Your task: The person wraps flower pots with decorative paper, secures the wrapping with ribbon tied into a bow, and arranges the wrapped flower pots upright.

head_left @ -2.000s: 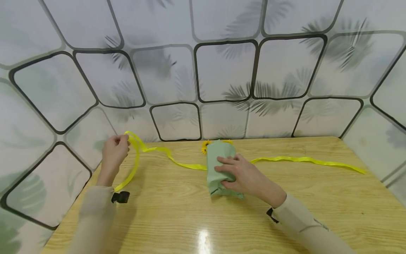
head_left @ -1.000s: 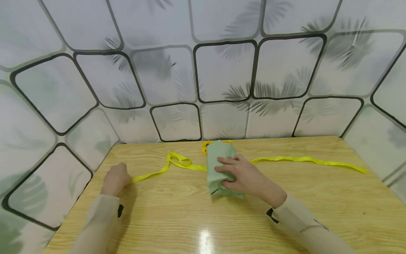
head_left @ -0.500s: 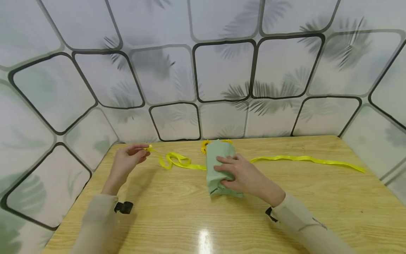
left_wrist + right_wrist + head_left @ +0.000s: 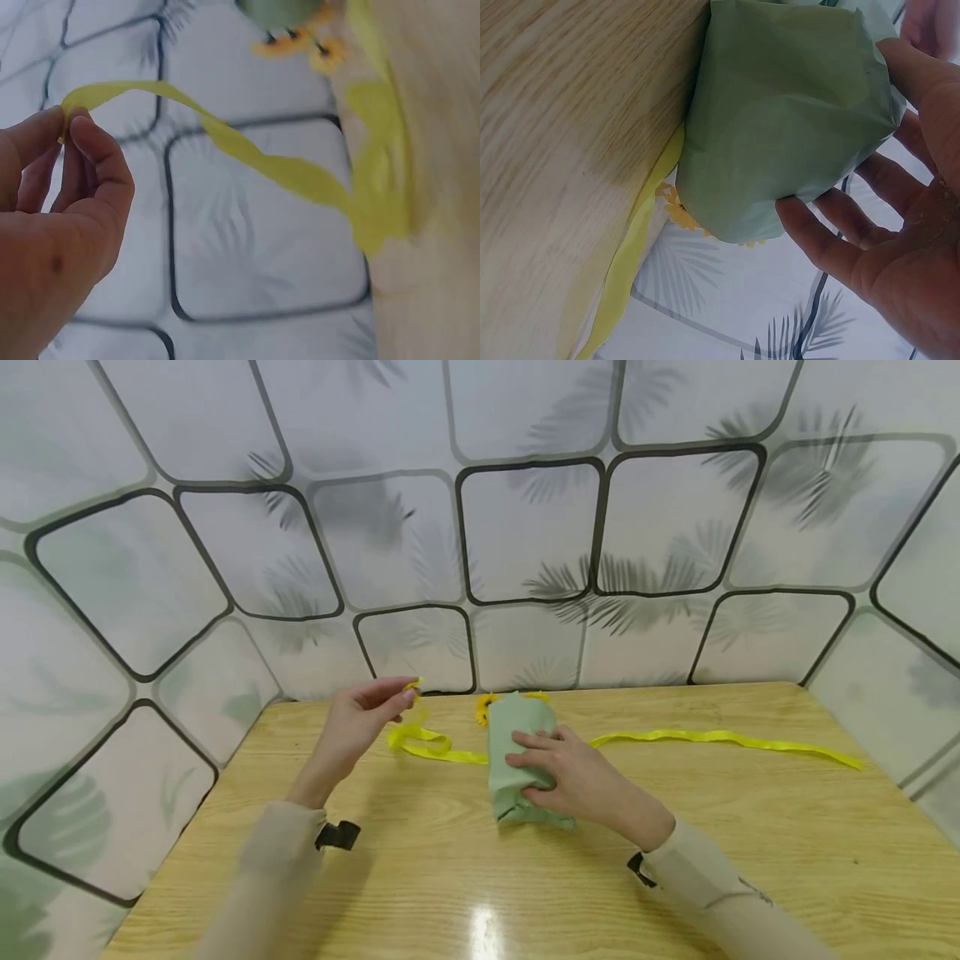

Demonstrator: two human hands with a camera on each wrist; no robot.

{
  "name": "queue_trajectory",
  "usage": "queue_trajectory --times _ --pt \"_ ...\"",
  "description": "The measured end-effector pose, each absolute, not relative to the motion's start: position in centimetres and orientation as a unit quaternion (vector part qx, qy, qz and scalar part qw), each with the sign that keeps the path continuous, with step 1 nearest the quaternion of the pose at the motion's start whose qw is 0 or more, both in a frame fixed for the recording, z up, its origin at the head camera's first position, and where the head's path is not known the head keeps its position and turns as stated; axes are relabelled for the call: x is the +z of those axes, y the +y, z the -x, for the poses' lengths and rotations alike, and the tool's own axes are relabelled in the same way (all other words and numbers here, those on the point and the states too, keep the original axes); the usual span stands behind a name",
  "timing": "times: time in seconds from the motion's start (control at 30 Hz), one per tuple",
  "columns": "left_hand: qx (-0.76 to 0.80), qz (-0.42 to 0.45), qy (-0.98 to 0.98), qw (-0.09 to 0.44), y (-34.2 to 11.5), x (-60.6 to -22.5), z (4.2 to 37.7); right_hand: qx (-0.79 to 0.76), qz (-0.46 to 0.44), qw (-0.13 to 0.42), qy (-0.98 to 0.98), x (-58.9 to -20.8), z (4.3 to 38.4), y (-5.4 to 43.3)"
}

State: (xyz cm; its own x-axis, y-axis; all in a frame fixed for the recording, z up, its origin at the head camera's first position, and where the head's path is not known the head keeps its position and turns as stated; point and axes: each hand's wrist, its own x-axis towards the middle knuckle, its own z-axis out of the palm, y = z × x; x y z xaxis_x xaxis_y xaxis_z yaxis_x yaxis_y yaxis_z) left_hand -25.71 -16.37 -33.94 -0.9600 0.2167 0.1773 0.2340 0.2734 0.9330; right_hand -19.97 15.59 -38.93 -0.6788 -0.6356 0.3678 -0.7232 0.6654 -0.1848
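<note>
My left hand pinches one end of a yellow ribbon between thumb and fingers, raised over the left back of the table. From there the ribbon drops to a loose loop on the tabletop, seen blurred in the left wrist view. It runs under a pale green paper-wrapped bundle lying at the middle. Yellow sunflowers poke out of the bundle's far end. My right hand rests on the bundle, its fingers spread over the paper and fingertips touching it in the right wrist view.
The ribbon's other half stretches across the right side of the wooden table. A patterned cloth wall with dark outlines and leaf prints rises behind the table and along both sides.
My left hand first drew the ribbon out to the left and lowered it, then lifted its end and carried it right, toward the bundle. The right hand and bundle have stayed put.
</note>
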Motion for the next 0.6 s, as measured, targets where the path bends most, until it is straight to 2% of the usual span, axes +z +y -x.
queue_trajectory --times 0.13,0.3,0.47,0.6 --pt "-0.589 0.194 -0.784 -0.006 -12.1 -33.0 26.4 0.168 -0.377 0.131 -0.901 -39.0 20.0 15.5" --pt "-0.548 0.267 -0.791 -0.052 -7.6 -33.1 27.2 0.169 -0.385 0.137 -0.897 -39.0 20.2 15.7" --pt "-0.499 0.297 -0.812 -0.065 -6.8 -34.2 27.4 0.165 -0.398 0.153 -0.890 -39.2 20.4 15.7" --pt "-0.471 0.288 -0.832 -0.050 -7.9 -35.2 27.3 0.165 -0.395 0.156 -0.890 -39.2 20.3 15.7"
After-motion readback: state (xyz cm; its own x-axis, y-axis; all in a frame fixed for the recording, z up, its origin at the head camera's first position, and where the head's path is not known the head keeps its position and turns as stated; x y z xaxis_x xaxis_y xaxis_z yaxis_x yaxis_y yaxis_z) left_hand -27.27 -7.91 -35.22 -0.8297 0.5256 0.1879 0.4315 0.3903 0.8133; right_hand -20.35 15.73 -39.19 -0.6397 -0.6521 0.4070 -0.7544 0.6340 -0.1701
